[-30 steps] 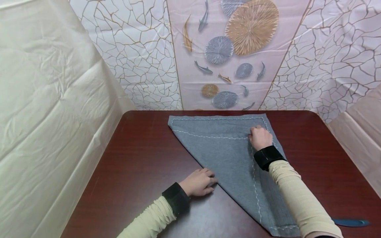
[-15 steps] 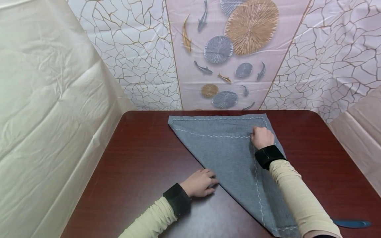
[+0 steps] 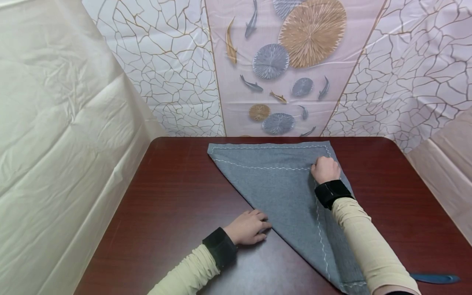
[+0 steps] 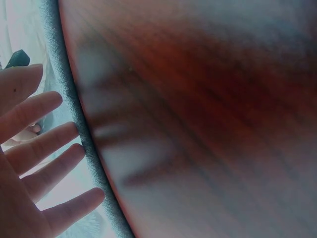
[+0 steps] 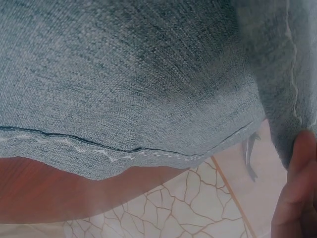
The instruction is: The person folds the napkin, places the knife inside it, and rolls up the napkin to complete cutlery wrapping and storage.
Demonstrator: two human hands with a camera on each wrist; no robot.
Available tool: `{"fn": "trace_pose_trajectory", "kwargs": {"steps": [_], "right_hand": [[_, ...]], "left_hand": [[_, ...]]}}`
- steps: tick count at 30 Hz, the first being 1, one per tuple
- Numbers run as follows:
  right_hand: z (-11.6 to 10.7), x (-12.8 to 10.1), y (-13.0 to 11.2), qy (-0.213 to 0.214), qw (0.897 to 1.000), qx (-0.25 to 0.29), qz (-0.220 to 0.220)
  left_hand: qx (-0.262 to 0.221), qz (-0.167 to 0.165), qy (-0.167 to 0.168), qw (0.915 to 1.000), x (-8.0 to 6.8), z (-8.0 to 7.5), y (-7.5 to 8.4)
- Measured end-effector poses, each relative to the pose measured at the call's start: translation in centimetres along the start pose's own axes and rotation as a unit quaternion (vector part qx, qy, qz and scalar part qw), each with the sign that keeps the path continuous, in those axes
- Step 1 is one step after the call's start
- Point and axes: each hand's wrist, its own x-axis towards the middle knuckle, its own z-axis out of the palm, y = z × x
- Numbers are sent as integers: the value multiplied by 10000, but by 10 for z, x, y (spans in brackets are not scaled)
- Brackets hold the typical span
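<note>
A grey-blue cloth (image 3: 280,196) with white wavy stitching along its hems lies folded diagonally into a triangle on the table. Near its far right corner my right hand (image 3: 326,170) pinches the corner of the upper layer, a little inside the lower layer's corner. In the right wrist view, a thumb or finger (image 5: 301,168) meets the raised corner flap; the other fingertips are hidden. My left hand (image 3: 248,228) lies at the diagonal fold, and its fingertips touch or nearly touch that edge. Its fingers (image 4: 42,148) are spread and fairly straight in the left wrist view.
The dark reddish-brown table (image 3: 166,205) extends left and right of the cloth. A slim blue object (image 3: 435,278) lies at the lower right, partly behind the right sleeve. Patterned sheeting (image 3: 184,73) hangs behind the table, and pale sheeting (image 3: 73,164) hangs at the left.
My right hand has shifted slightly right, drawing the upper layer's corner with it. My left hand has edged slightly right along with the fold.
</note>
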Motion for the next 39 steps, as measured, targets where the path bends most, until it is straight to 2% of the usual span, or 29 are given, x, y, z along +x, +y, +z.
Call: {"fn": "trace_pose_trajectory", "kwargs": {"steps": [10,19,30,39], "right_hand": [[1,-1,-2,32,9996,-21,277],[-1,-1,-1,183,9995,-21,239],[0,-4,-1,-94,9994,-52,321],[0,-4,1,-154,9986,46,509]], "left_hand": [[-1,-48,-39,10000,2,-2,0],[-89,-116,-43,9999,5,-3,-1],[-271,-92,-37,9996,7,2,-2],[-260,-192,-198,9993,11,0,-2]]}}
